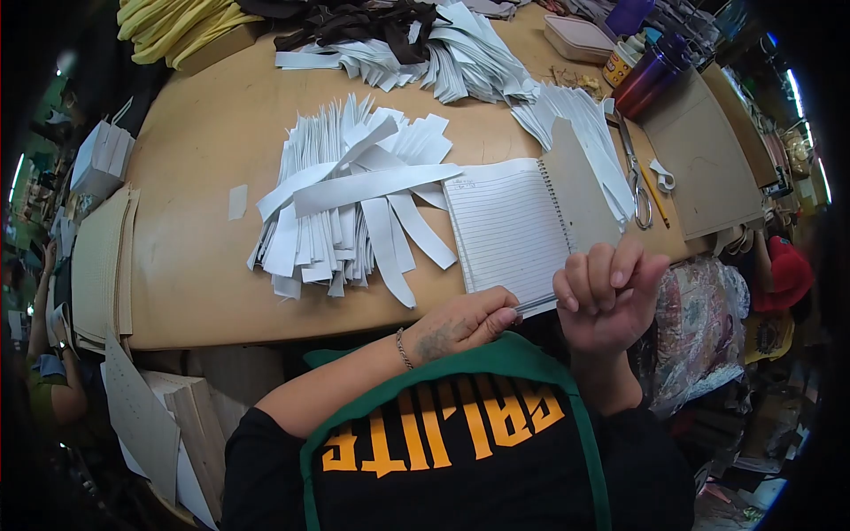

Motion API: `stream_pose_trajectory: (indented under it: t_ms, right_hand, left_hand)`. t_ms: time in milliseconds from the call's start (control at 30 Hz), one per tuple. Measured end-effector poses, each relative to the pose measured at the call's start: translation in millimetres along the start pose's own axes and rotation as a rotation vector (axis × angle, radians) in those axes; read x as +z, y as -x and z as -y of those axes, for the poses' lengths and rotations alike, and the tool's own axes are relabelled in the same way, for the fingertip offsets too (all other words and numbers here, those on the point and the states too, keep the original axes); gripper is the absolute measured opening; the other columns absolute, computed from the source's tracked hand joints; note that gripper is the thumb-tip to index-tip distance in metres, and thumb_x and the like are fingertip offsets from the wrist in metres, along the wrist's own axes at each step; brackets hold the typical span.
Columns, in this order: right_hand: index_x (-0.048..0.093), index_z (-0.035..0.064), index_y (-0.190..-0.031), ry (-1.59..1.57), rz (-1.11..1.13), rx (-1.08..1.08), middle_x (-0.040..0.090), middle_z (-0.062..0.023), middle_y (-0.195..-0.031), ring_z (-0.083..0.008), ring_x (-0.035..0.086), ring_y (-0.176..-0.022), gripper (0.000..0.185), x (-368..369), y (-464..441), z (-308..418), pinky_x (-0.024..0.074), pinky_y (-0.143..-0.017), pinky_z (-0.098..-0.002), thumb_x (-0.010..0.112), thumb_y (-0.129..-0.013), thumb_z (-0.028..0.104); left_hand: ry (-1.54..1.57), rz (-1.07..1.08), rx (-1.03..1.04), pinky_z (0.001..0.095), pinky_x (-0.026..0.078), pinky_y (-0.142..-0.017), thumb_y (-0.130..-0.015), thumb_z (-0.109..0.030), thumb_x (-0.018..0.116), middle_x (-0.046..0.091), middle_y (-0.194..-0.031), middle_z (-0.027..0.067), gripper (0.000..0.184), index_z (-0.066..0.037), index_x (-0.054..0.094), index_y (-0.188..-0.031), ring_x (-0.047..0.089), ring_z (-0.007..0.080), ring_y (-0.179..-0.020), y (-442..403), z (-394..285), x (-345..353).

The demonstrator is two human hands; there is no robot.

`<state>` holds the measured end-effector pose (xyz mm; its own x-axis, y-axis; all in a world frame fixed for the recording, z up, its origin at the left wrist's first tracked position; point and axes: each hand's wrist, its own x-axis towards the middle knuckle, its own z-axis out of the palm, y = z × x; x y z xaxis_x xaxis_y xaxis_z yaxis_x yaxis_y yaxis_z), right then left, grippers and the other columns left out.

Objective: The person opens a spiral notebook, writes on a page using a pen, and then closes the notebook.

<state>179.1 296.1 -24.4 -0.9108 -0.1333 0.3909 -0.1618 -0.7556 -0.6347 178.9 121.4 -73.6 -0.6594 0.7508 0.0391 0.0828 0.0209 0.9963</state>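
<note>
My left hand is at the table's front edge, beside the lower corner of an open spiral notebook. Its fingers are closed with the thumb pressed against them; whatever they may hold is hidden. Raised just right of the notebook, my right hand has its fingers curled inward, and nothing shows in it. The notebook has lined pages with a little writing at the top. Left of it lies a heap of white fabric-like strips, several loose ones crossing on top, one tip reaching the page.
More white strips and dark cloth lie at the back. Yellow strips are far left. Scissors, a pencil and a purple bottle are on the right. Cardboard sheets lean at the left edge.
</note>
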Motion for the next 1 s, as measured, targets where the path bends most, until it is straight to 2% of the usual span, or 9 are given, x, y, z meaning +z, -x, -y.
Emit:
stream_pose_trajectory:
  t_ms: [100,200,600,900,1000]
  right_hand:
    - [0.041,0.0074,-0.075,0.025,0.023,-0.019,0.033,0.0007,-0.054,-0.0096,0.029,-0.047,0.049,-2.3,0.0,1.0,0.0336,-0.048,-0.0239,0.031,-0.088,0.054]
    - [0.039,0.0076,-0.073,0.011,0.055,-0.038,0.031,0.0011,-0.053,-0.0096,0.029,-0.046,0.053,-4.0,0.2,0.2,0.0327,-0.046,-0.0239,0.034,-0.085,0.059]
    - [0.034,0.0090,-0.063,-0.069,0.107,-0.062,0.028,0.0012,-0.048,-0.0093,0.024,-0.039,0.055,-0.2,3.6,2.7,0.0241,-0.041,-0.0242,0.035,-0.084,0.061]
    - [0.033,0.0090,-0.059,-0.094,0.134,-0.056,0.027,0.0015,-0.046,-0.0092,0.024,-0.038,0.057,1.4,7.3,0.8,0.0225,-0.040,-0.0252,0.037,-0.082,0.062]
    - [0.033,0.0090,-0.059,-0.087,0.152,-0.047,0.028,0.0014,-0.046,-0.0094,0.025,-0.038,0.058,1.8,6.8,1.2,0.0227,-0.040,-0.0253,0.037,-0.082,0.062]
  left_hand:
    - [-0.013,-0.019,0.068,0.0237,0.039,-0.064,-0.093,-0.035,0.038,0.049,-0.073,0.0022,0.033,-0.006,0.052,-0.098,0.047,0.0106,-0.069,0.3,3.4,2.7]
    - [-0.041,-0.010,0.022,0.0234,0.040,-0.065,-0.093,-0.035,0.038,0.049,-0.074,0.0021,0.033,-0.005,0.052,-0.095,0.048,0.0102,-0.070,0.4,0.1,1.6]
    - [0.255,0.136,-0.069,0.0215,0.038,-0.065,-0.094,-0.032,0.035,0.049,-0.075,-0.0007,0.033,-0.005,0.051,-0.087,0.044,0.0063,-0.070,2.7,-7.3,-4.2]
    - [0.492,0.258,-0.196,0.0191,0.036,-0.066,-0.095,-0.034,0.032,0.046,-0.075,-0.0031,0.036,-0.006,0.049,-0.081,0.040,0.0043,-0.071,4.8,-0.7,-6.0]
    - [0.622,0.214,-0.191,0.0169,0.031,-0.052,-0.093,-0.038,0.036,0.040,-0.061,-0.0066,0.038,-0.008,0.049,-0.074,0.035,0.0013,-0.056,4.9,-0.5,-0.3]
